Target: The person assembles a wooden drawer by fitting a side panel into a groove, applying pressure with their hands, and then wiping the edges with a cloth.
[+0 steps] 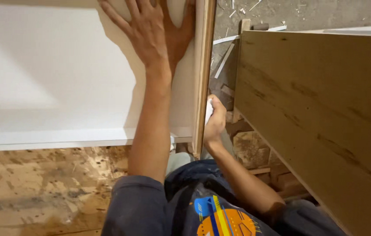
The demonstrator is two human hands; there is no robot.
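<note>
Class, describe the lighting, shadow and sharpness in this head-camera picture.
Head view: bright light washes out the white panel; the left hand casts a dark shadow beside it; the right hand sits in dimmer light; the floor debris looks soft.

L hand (148, 28) flat, fingers spread, arm straight; R hand (215, 120) fisted, elbow bent

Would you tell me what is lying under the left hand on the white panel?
The left hand lies flat, fingers spread, on the glossy white panel, which mirrors the hand. Nothing shows around the palm; anything beneath it is covered. The right hand holds a white wad beside the panel's wooden edge.
</note>
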